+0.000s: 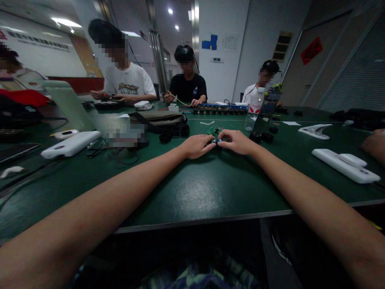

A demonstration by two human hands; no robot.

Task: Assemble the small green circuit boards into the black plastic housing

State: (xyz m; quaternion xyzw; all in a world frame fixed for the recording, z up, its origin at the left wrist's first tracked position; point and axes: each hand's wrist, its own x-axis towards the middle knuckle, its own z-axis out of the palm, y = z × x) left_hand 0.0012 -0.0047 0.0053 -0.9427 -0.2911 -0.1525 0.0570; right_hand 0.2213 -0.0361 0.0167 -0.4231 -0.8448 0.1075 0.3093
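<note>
Both my arms reach across the green table (192, 200). Between my fingertips is a small dark piece with green circuit board (214, 141) and a bit of blue on it; its exact kind is too small to make out. My left hand (197, 146) grips its left side with thumb and fingers. From the other side, my right hand (236, 141) pinches it near the blue part. Just behind my fingers lie green circuit boards (214, 130), partly hidden by my hands.
A water bottle (253, 110) and a dark bottle (266, 112) stand right of my hands. To the left are a dark bag (161, 119) and a white device (71, 144). Another white device (345, 165) lies at right. Several people sit around the table.
</note>
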